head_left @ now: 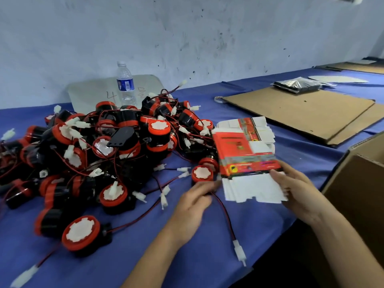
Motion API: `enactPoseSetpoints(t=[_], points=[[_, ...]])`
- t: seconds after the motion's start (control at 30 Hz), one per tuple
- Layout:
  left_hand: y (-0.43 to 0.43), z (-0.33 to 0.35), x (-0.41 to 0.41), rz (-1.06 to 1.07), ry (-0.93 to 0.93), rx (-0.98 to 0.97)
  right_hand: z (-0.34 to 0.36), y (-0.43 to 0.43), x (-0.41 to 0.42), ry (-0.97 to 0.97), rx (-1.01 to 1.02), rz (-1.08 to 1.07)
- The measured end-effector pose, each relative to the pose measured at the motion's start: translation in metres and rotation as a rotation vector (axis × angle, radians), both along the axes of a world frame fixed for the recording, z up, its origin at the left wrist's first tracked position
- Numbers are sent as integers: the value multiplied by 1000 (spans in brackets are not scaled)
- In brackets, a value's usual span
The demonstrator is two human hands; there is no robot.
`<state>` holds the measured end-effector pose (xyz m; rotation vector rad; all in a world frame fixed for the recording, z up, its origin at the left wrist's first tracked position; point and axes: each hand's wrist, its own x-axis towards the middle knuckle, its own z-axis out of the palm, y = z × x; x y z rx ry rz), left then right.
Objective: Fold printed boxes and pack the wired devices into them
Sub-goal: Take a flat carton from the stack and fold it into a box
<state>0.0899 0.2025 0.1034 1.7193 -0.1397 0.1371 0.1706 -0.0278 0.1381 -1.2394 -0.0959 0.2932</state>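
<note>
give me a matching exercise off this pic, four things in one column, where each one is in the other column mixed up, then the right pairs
1 water bottle
2 flat printed boxes
3 cardboard sheet
4 open carton

A lying flat on the blue cloth, further back on the right
B upright by the wall, behind the pile of wired devices
C at the right edge, nearest the person
D held by the right hand

Pairs: 1-B; 2-D; 3-A; 4-C

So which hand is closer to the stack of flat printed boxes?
Right. The right hand grips the stack of flat printed boxes at its near edge; the left hand is just off its near-left corner, by a red-capped device.
</note>
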Motion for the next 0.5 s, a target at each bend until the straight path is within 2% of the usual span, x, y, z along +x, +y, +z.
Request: enactPoseSetpoints(t=[0.07, 0.13, 0.23, 0.37, 0.5], points=[[-7, -12, 0, -80, -158, 466, -3, -19, -3, 25, -75, -140], [-9, -20, 2, -142, -231, 682, -9, -32, -8, 29, -247, -222], [-6, -22, 6, -55, -249, 714, -16, -38, -13, -4, -503, -332], [3, -23, 10, 114, -226, 682, -26, -22, -8, -102, -668, -408], [4, -23, 9, 170, -182, 671, -32, -1, -1, -278, -906, -523]])
